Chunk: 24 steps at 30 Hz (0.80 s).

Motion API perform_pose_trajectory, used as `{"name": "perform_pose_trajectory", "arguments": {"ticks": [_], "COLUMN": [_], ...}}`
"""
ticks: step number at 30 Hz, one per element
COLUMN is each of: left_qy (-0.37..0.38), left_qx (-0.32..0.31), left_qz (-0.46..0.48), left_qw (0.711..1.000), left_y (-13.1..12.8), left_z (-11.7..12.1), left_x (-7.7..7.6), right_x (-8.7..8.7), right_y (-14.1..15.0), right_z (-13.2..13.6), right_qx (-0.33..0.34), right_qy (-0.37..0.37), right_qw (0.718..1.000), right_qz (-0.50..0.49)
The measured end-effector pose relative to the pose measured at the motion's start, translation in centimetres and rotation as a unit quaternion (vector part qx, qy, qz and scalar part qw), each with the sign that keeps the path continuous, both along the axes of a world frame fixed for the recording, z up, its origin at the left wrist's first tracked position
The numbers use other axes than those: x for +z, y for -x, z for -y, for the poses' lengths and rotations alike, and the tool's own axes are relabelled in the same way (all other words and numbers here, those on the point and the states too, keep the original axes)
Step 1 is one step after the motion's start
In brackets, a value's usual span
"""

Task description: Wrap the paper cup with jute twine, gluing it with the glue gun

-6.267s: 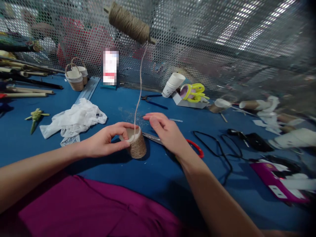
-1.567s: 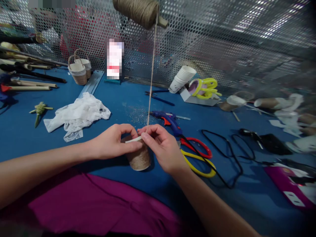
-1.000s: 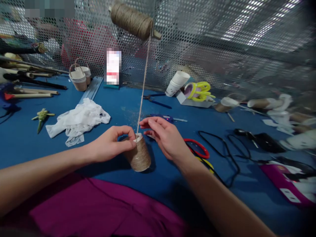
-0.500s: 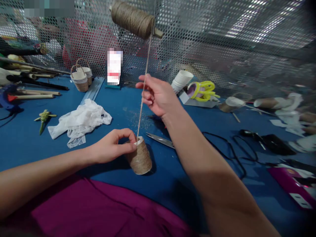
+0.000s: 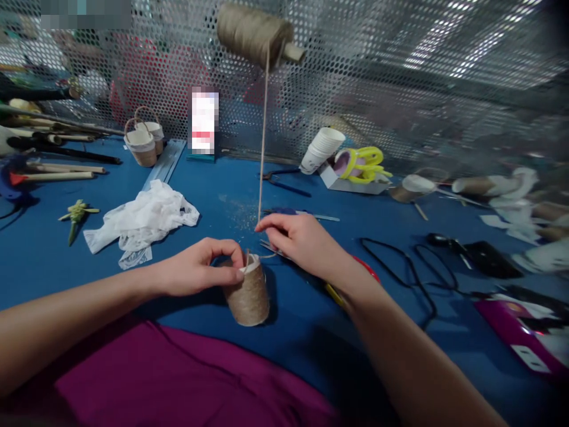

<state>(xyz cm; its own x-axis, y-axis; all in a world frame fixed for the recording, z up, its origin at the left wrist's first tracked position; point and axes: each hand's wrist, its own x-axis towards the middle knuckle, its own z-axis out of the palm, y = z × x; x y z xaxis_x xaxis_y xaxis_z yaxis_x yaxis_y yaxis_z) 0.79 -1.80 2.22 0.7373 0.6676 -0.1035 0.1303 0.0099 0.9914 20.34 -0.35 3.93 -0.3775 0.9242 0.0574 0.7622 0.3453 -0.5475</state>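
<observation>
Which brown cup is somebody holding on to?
The twine-wrapped cup nearest the purple clothing, held at the top by the left hand. Nobody touches the other brown cups, farther back.

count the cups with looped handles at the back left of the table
2: the front cup, and the rear cup partly hidden behind it to its right; more could be hidden.
</observation>
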Motion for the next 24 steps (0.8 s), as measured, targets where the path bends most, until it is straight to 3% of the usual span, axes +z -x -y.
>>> {"name": "perform_pose_trajectory", "arguments": {"ticks": [4, 10, 13, 16, 20, 24], "left_qy": [-0.026, -0.040, -0.038, -0.037, -0.033, -0.075], "left_qx": [-0.035, -0.054, -0.054, -0.045, 0.010, 0.058], "left_qz": [-0.029, -0.042, -0.029, -0.009, 0.007, 0.001], "left_qw": [0.999, 0.997, 0.997, 0.998, 0.999, 0.996], "left_y": [0.1, 0.1, 0.1, 0.1, 0.1, 0.1], "left_z": [0.2, 0.1, 0.0, -0.1, -0.3, -0.3], "left_x": [0.5, 0.6, 0.5, 0.2, -0.4, -0.9], "right_x": [-1.0, -2.2, -2.4, -1.9, -0.4, 0.4], "right_y": [0.1, -0.1, 0.3, 0.3, -1.7, -5.2], "right_z": [0.9, 0.7, 0.3, -0.2, -0.7, -1.1], "right_qx": [0.101, 0.108, 0.054, -0.045, -0.206, -0.289], "right_qy": [0.076, 0.115, 0.121, 0.072, -0.017, -0.057], "right_qw": [0.991, 0.987, 0.988, 0.983, 0.975, 0.955], "right_qz": [0.033, 0.006, -0.078, -0.161, -0.076, -0.015]}}
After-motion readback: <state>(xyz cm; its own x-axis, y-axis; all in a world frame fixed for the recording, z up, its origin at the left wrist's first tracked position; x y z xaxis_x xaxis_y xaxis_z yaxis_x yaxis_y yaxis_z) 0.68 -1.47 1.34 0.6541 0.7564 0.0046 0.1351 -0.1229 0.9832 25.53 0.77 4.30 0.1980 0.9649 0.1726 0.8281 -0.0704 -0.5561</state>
